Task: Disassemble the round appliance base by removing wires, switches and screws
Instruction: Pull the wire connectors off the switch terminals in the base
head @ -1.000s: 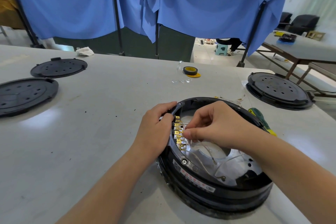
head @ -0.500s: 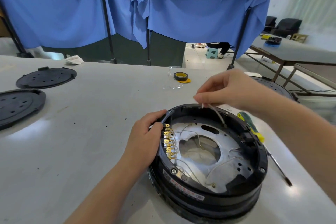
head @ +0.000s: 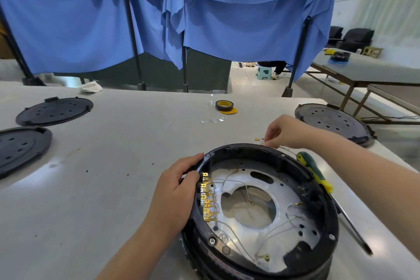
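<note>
The round black appliance base (head: 318, 254) lies open-side up on the white table, showing a silver plate, thin white wires (head: 270, 232) and a row of gold terminals (head: 208, 198) along its left inner wall. My left hand (head: 179, 191) grips the base's left rim beside those terminals. My right hand (head: 284, 132) is behind the base's far rim, low over the table, pinching a thin wire with a gold terminal (head: 259, 140) at its end.
A green-and-yellow screwdriver (head: 318, 175) lies against the base's right side. Two black round covers (head: 54, 111) sit at the left, another (head: 334, 123) at the back right. A roll of yellow tape (head: 223, 105) lies further back.
My right hand pulled a wire off the terminal row, lifted it up over the base, then carried it down behind the far rim. My left hand stayed on the rim.
</note>
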Demonstrator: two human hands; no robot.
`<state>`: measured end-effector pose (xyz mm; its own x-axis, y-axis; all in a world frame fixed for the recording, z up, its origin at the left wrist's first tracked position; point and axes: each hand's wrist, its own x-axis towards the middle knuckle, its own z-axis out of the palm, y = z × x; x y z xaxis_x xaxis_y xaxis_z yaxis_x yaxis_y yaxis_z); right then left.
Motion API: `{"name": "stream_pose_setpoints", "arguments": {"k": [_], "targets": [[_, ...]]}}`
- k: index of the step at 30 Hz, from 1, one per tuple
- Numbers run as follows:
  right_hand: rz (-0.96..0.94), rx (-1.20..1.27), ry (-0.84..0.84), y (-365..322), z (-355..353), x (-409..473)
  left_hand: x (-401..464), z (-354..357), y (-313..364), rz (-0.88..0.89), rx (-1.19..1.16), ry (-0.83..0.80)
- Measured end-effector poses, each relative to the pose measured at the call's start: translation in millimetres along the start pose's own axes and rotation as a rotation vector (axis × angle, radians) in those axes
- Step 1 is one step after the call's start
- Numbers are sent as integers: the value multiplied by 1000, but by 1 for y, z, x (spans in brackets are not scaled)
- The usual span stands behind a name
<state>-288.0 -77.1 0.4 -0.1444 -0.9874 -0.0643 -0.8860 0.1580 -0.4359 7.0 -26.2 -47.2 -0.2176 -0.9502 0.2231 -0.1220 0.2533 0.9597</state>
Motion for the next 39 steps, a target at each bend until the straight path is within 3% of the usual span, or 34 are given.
{"name": "stream_pose_setpoints", "arguments": {"k": [13, 28, 39], "targets": [[14, -10, 128, 27, 21, 45, -1, -2, 2, 33, 34, -1], [-15, -91, 164, 20, 26, 18, -2, -1, 5, 22, 13, 5], [-212, -10, 266, -31, -2, -41, 1, 0, 1, -19, 21, 9]]}}
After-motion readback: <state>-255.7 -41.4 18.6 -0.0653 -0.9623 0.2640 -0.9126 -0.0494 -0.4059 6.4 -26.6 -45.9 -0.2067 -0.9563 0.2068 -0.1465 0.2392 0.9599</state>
